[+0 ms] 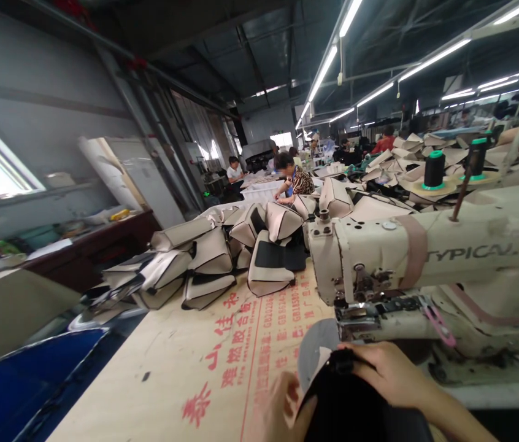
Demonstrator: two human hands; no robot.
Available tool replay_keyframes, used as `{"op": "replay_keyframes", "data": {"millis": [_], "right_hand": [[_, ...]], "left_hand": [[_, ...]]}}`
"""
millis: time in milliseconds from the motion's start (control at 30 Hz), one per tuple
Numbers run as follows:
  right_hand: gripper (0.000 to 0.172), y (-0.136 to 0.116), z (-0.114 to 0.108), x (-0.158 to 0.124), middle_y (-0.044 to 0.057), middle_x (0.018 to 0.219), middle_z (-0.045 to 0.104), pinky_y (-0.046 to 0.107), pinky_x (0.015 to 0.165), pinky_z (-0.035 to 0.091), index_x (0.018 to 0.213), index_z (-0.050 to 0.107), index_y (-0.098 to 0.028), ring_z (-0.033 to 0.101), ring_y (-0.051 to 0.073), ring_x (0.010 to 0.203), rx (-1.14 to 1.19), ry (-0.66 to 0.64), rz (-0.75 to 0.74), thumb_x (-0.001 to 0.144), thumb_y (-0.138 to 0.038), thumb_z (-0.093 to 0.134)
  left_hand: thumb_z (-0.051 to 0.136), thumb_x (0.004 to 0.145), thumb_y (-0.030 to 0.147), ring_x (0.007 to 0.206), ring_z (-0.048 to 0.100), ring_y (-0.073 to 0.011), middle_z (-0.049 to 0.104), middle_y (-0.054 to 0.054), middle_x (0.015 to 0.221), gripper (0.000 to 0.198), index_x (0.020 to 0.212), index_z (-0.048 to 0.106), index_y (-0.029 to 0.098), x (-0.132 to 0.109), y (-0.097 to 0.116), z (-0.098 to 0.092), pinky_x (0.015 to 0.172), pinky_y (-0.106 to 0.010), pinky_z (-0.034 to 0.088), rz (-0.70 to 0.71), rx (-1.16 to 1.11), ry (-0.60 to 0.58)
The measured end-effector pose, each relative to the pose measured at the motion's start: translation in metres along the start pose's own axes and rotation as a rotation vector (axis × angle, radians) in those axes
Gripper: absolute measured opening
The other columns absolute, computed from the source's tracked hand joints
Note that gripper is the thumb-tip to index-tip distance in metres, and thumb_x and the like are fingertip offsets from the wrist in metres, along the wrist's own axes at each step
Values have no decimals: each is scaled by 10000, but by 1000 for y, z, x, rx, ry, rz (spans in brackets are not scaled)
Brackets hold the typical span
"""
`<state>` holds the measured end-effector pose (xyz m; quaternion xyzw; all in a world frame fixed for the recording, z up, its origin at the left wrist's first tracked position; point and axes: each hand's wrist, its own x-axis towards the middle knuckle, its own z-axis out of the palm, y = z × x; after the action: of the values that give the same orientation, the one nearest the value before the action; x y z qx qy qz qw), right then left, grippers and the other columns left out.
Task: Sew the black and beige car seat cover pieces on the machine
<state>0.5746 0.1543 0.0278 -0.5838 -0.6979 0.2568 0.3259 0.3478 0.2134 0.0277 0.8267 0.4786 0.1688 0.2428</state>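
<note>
1. Location. From my remote station, the head view shows the black piece point(351, 402) at the lower middle, in front of the free end of the sewing machine point(443, 245). I cannot tell whether it touches the tabletop point(181, 368).

2. Fingers. The right hand point(388, 371) has its fingers closed on the piece's upper edge. The left hand point(282, 405) has the left edge between a curled finger and the thumb, with a small gap between them; blur hides how firm that hold is.

3. Handling. I judge the step to be guiding the edge by hand. I would keep both grips light and level, smooth the layers before bringing them near the machine, and keep the fingertips clear of its working end. The material looks limp, so uneven pull could pucker it. Keep the pile of beige pieces point(208, 248) away from the working edge.
</note>
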Motion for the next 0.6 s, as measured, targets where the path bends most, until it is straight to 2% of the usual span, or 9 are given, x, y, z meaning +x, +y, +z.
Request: {"op": "replay_keyframes", "data": {"millis": [67,133,200,333,400,467,533,600], "right_hand": [[305,7,9,0,91,1005,598,322,839,437,1135,567,-192,565,215,945,-30,38,-14,906,-290,392],[271,11,11,-4,76,940,551,294,804,449,1063,584,-188,553,185,886,-44,55,-46,913,-280,377],[242,13,9,-8,68,940,520,279,792,449,1028,584,-186,535,170,880,-51,56,-82,910,-246,382],[254,21,-1,-10,53,999,562,291,847,426,1121,558,-220,507,171,955,-49,1,-235,902,-209,431],[277,25,-5,-8,48,1054,579,298,890,407,1169,532,-228,497,170,1001,-16,-37,-333,909,-219,437],[303,26,-7,-5,53,1088,578,292,900,404,1214,492,-218,499,163,1010,16,-53,-366,921,-220,414],[299,24,-5,-3,59,1053,590,282,864,424,1208,485,-197,516,159,969,18,-41,-337,927,-209,382],[257,21,-1,-3,63,976,602,284,808,443,1122,525,-175,530,168,906,-21,-6,-278,930,-208,357]], "left_hand": [[589,748,263,842,614,-186,665,-23,930,268,1014,620,239,13,15,-1,755,-291,502,132,-25,5],[554,782,205,945,589,-172,641,-27,1033,284,1057,604,257,25,27,-1,834,-272,471,281,-82,-50],[496,830,180,913,599,-152,651,-17,1001,244,1019,627,263,34,34,-1,821,-245,468,371,-118,-119],[450,875,203,842,615,-151,679,-14,900,246,1003,649,272,44,31,-6,769,-236,474,521,-116,-278],[444,884,235,846,619,-153,683,-22,898,246,1010,652,270,46,28,-10,773,-234,479,543,-155,-323],[464,877,257,863,621,-147,676,-29,930,229,1003,655,259,47,25,-12,792,-225,482,503,-225,-308],[508,854,276,875,620,-146,662,-39,959,196,977,657,241,45,25,-10,801,-222,487,472,-279,-273],[534,836,287,861,621,-148,656,-47,938,156,907,652,214,42,26,-1,785,-228,497,454,-299,-194]]}}
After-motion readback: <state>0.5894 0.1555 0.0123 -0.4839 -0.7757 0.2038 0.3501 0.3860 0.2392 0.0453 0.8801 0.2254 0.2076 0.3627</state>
